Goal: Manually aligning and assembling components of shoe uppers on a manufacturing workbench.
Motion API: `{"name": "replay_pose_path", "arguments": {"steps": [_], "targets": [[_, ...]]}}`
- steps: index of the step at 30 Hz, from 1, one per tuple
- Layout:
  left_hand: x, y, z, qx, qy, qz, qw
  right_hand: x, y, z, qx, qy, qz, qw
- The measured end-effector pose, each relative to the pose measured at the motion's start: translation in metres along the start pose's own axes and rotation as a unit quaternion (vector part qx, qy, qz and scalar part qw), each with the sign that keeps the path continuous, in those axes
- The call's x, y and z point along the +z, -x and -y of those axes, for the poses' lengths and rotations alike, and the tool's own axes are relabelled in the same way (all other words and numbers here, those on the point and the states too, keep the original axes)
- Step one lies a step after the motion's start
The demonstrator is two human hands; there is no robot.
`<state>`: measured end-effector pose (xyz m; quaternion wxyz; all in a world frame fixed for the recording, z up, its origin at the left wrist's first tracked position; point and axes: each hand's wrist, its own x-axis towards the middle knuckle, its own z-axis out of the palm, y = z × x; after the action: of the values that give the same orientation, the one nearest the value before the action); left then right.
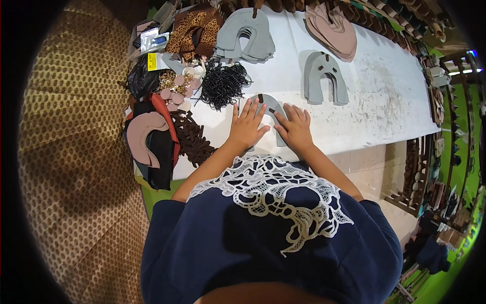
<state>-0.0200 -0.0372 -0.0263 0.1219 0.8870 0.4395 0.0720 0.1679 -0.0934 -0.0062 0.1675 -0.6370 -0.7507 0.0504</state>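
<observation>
A grey U-shaped cut piece (269, 104) lies flat on the white worktable (374, 96), with a small dark brown strip on its top. My left hand (246, 125) presses flat on its left arm, fingers spread. My right hand (295, 127) rests flat on its right arm, fingers together and pointing away from me. Neither hand grips anything. A pile of dark brown strips (192, 138) lies just left of my left hand.
A stack of grey U-shaped pieces (324, 78) sits beyond my right hand, another grey stack (246, 36) and pink pieces (331, 28) farther back. Black beads (223, 83), pink discs (177, 91) and a pink curved piece (144, 134) crowd the table's left end. Shelves stand at right.
</observation>
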Motion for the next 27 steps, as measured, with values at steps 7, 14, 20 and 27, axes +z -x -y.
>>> {"name": "replay_pose_path", "arguments": {"steps": [7,14,20,27], "targets": [[0.001,0.0,0.0,0.002,0.004,-0.013,1.0,0.0,0.0,-0.001,-0.001,-0.004,0.006,1.0],[0.004,-0.001,0.0,0.003,0.012,-0.02,1.0,-0.001,-0.001,-0.001,0.003,-0.007,0.029,1.0],[0.004,-0.002,-0.001,0.0,0.013,-0.039,0.999,0.001,-0.002,0.0,0.002,0.009,0.034,0.999],[0.006,0.008,-0.002,-0.011,0.001,-0.049,0.999,-0.001,-0.002,-0.002,0.019,-0.074,0.015,0.997]]}}
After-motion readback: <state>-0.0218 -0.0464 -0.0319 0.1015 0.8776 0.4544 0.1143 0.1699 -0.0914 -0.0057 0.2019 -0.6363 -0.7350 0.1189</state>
